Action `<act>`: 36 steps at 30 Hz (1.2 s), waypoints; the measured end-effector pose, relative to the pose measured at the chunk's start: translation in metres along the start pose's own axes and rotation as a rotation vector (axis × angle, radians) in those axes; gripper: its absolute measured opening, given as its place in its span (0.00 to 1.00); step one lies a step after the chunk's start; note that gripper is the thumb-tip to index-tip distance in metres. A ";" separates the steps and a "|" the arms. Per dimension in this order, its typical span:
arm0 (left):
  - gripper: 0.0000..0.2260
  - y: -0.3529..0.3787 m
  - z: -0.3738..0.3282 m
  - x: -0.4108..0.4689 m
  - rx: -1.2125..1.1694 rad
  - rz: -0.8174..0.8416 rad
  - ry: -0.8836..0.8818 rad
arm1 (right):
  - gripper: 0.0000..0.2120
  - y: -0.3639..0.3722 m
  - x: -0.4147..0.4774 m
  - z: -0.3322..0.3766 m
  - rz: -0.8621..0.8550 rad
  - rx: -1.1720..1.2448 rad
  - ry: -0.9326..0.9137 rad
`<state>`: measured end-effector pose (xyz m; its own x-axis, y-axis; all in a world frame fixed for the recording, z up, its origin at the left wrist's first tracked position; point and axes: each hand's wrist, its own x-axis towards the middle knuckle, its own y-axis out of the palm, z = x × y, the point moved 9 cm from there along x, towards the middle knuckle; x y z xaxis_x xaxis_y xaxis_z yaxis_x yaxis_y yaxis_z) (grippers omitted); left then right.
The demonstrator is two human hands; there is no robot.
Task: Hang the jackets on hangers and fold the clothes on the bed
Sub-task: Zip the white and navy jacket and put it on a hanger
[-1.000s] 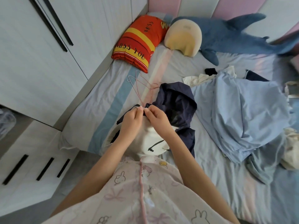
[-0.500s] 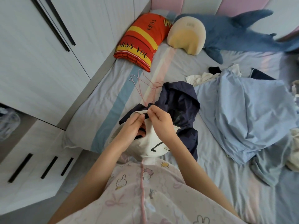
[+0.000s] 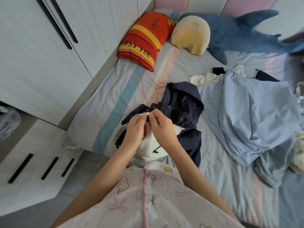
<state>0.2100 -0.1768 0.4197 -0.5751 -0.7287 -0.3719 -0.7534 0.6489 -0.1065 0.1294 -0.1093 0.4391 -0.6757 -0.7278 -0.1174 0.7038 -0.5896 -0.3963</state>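
Pink wire hangers (image 3: 157, 87) just beyond navy jacket (image 3: 181, 99), pale-blue clothes (image 3: 255, 112) heaped alongside.

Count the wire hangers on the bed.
2. The pink wire hangers lie crossed on the bedsheet between the red pillow and the navy jacket, lower ends under the jacket. More may be hidden beneath the clothes.

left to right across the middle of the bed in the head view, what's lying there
pink wire hangers → navy and white jacket → light blue clothes
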 end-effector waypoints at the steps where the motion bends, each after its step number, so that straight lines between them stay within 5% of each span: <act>1: 0.15 0.001 0.006 0.000 -0.055 0.024 -0.070 | 0.11 0.000 -0.002 0.000 0.006 -0.021 -0.008; 5: 0.14 0.011 0.008 -0.010 -0.194 0.172 -0.146 | 0.10 -0.005 -0.010 0.001 -0.017 -0.040 -0.029; 15: 0.15 0.009 -0.006 -0.023 -0.125 0.240 -0.054 | 0.07 -0.011 -0.018 -0.001 0.003 -0.024 -0.068; 19: 0.27 0.009 -0.017 -0.029 -0.122 0.311 -0.018 | 0.07 -0.011 -0.023 -0.013 0.097 0.050 -0.029; 26: 0.19 0.015 -0.014 -0.025 -0.112 0.345 -0.024 | 0.06 -0.029 -0.026 0.013 -0.051 -0.024 -0.183; 30: 0.17 0.016 -0.014 -0.021 -0.076 0.314 -0.030 | 0.11 -0.023 -0.024 0.020 -0.094 -0.378 -0.067; 36: 0.15 0.022 -0.012 -0.018 -0.228 0.366 -0.128 | 0.09 -0.025 -0.033 0.061 -0.213 -0.690 -0.452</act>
<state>0.1995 -0.1521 0.4347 -0.7835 -0.4181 -0.4597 -0.5670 0.7837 0.2537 0.1473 -0.0916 0.5087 -0.5227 -0.7819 0.3397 0.1812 -0.4913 -0.8520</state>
